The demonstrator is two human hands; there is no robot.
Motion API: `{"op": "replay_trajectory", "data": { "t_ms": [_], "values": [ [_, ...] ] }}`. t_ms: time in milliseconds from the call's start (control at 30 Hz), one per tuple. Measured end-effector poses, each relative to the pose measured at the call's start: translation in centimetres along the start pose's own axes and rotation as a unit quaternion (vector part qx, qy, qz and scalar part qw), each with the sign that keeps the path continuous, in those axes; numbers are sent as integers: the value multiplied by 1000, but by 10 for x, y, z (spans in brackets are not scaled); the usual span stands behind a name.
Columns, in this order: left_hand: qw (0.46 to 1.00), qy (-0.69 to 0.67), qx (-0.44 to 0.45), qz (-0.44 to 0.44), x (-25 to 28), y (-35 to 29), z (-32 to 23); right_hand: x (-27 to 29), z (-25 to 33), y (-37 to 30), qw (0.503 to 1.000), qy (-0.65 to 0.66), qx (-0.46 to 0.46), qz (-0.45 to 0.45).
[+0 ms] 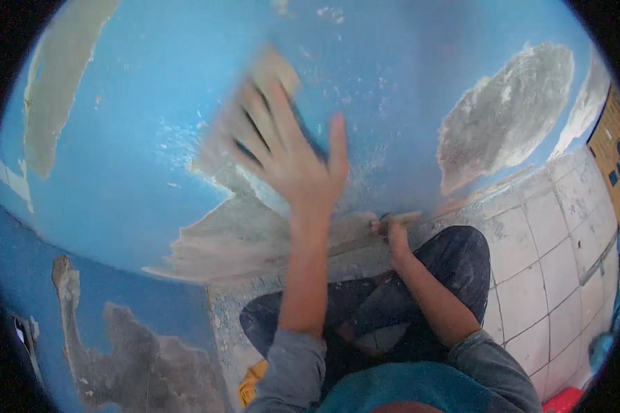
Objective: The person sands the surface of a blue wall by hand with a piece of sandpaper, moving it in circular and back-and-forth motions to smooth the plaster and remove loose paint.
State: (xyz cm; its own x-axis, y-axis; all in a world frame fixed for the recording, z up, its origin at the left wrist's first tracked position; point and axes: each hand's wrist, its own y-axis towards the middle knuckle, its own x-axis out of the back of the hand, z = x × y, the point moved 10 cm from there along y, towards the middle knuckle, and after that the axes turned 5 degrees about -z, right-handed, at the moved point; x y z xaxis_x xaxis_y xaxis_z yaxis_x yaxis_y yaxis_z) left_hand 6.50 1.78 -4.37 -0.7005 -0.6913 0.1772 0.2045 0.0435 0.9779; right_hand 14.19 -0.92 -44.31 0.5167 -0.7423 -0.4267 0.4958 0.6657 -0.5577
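My left hand [293, 158] is raised against a blue painted wall [386, 62], its back toward me, fingers spread and thumb apart. Under the fingers lies a flat piece [286, 71], tan at its end and dark between the fingers. Motion smears it, so its kind is unclear. Lower and to the right, my right hand [397, 237] is closed around a small object [384, 224] at the foot of the wall. That object's kind is hard to make out. Just below my left hand, a bare grey patch [234, 237] shows where the blue coat is gone.
Other bare grey patches [510, 113] mark the wall at right and far left. Pale square tiles [530, 303] cover the floor at right. My bent legs [455, 261] are close to the wall. Something yellow [253, 382] lies by my left sleeve, and something red [565, 400] is at lower right.
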Motion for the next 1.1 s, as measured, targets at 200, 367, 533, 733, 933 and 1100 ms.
{"op": "replay_trajectory", "data": {
  "t_ms": [200, 367, 533, 733, 933, 1100],
  "values": [
    [999, 17, -18, -23, -9, -2, -15, 3, -14, 6, 1000, -1, 1, -9],
    [938, 18, 79, 336, -46, -263, -17, 0, -30, 15, 996, 80, 4, -48],
    [964, 66, -16, 259, -33, -171, -1, -5, -9, 1, 1000, -1, -8, -4],
    [991, 93, -70, -72, 20, 49, 2, -12, -4, -8, 999, 43, 16, 26],
    [988, 111, 14, 105, -34, -147, -9, -5, -3, -2, 995, 86, 41, -11],
    [957, 51, -35, 283, -42, -231, -18, 1, -17, 10, 996, 61, 15, -60]
  ]
}}
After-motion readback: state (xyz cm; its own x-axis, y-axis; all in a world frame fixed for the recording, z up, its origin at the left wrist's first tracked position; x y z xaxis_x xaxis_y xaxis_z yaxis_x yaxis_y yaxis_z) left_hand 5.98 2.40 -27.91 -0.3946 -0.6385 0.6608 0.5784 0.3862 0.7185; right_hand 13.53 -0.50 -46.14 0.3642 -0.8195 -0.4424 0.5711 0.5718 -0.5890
